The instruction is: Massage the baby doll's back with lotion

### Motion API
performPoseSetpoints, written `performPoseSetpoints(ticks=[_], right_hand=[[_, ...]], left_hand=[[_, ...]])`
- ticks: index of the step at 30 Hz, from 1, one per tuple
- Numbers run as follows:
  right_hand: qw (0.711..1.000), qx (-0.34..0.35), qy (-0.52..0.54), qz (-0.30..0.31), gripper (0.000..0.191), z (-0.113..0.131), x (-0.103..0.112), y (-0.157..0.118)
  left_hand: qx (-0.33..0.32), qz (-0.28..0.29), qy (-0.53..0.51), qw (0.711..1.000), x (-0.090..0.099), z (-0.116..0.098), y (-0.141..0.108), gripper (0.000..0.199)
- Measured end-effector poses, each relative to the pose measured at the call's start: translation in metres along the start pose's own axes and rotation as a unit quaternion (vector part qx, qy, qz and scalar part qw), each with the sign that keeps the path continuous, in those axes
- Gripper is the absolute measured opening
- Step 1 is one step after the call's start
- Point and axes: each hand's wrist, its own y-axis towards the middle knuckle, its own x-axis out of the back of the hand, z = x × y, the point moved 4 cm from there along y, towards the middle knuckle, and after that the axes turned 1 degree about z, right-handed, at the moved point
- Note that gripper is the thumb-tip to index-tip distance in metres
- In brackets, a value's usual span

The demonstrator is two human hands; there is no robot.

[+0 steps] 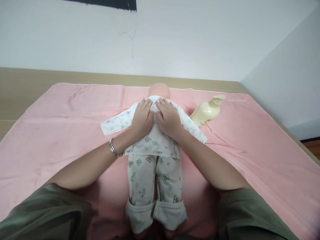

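Observation:
A baby doll [159,90] in a white printed top [156,145] and matching trousers [143,176] lies with its head away from me, no facial features showing. My left hand [143,118] rests flat on the upper left of the top, fingers extended toward the head. On the upper right of the top lies my right hand [169,118], also flat, its thumb close to the left one. Neither hand grips anything. Both sleeves of the top spread outward, and the trouser ends are folded up. A silver bangle circles my left wrist.
A pale yellow pump bottle [206,112] leans or lies beside the doll's right-hand sleeve. Under everything is a creased pink cloth [82,140] on a wooden surface [22,81]. White walls rise behind and at the right.

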Motion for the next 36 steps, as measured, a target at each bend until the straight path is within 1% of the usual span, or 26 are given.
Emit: performPoseSetpoints(ticks=[2,4,5,7,9,11,13,15,17,19,20,22,24,26,28,30,32,34,36], right_hand=[[0.999,0.032,-0.005,0.036,0.057,-0.006,0.005,0.002],[0.996,0.059,-0.018,0.066,0.059,-0.010,0.009,0.002],[0.995,0.059,-0.027,0.070,0.060,-0.010,0.010,0.001],[0.997,0.028,-0.052,0.059,0.060,-0.006,0.013,-0.004],[0.996,-0.027,-0.081,0.040,0.060,0.005,0.013,-0.015],[0.992,-0.059,-0.105,0.030,0.060,0.021,0.010,-0.029],[0.992,-0.038,-0.117,0.029,0.062,0.040,0.006,-0.041],[0.993,0.011,-0.116,0.031,0.063,0.051,0.003,-0.045],[0.993,0.052,-0.093,0.047,0.060,0.047,0.003,-0.040],[0.994,0.069,-0.052,0.067,0.055,0.031,0.005,-0.025],[0.995,0.066,-0.033,0.070,0.053,0.021,0.006,-0.016],[0.997,0.037,-0.016,0.063,0.052,0.000,0.009,0.000],[0.999,0.005,-0.020,0.050,0.054,-0.010,0.011,0.006],[0.998,-0.024,-0.042,0.030,0.057,-0.006,0.011,0.001],[0.996,-0.045,-0.075,0.018,0.057,0.009,0.009,-0.013],[0.994,-0.035,-0.098,0.032,0.057,0.028,0.006,-0.029],[0.993,-0.004,-0.102,0.056,0.058,0.041,0.005,-0.036],[0.993,0.023,-0.086,0.075,0.057,0.040,0.005,-0.033],[0.994,0.029,-0.060,0.088,0.055,0.026,0.008,-0.020]], left_hand=[[-0.017,0.005,0.000,1.000,0.000,0.000,0.001,0.060],[-0.024,-0.001,-0.004,1.000,0.001,0.000,0.002,0.060],[-0.023,-0.008,-0.008,1.000,0.002,0.000,0.002,0.059],[-0.017,-0.021,-0.023,0.999,0.003,0.001,0.002,0.058],[-0.012,-0.032,-0.042,0.999,0.004,0.002,0.001,0.056],[-0.017,-0.045,-0.062,0.997,0.004,0.005,0.000,0.051],[-0.022,-0.058,-0.084,0.995,0.005,0.007,-0.001,0.047],[-0.023,-0.065,-0.104,0.992,0.005,0.008,-0.002,0.044],[-0.028,-0.061,-0.117,0.991,0.006,0.006,-0.003,0.042],[-0.035,-0.059,-0.117,0.991,0.007,0.003,-0.002,0.040],[-0.034,-0.059,-0.113,0.991,0.008,0.002,-0.002,0.040],[-0.021,-0.060,-0.105,0.992,0.009,0.002,-0.002,0.043],[-0.008,-0.059,-0.099,0.993,0.008,0.003,-0.003,0.046],[-0.003,-0.060,-0.100,0.993,0.008,0.005,-0.003,0.046],[-0.003,-0.067,-0.103,0.992,0.007,0.005,-0.003,0.045],[-0.009,-0.066,-0.106,0.992,0.007,0.004,-0.003,0.042],[-0.021,-0.057,-0.111,0.992,0.008,0.002,-0.002,0.036],[-0.029,-0.048,-0.113,0.992,0.008,-0.001,-0.002,0.033],[-0.026,-0.046,-0.106,0.993,0.009,-0.001,-0.002,0.034]])
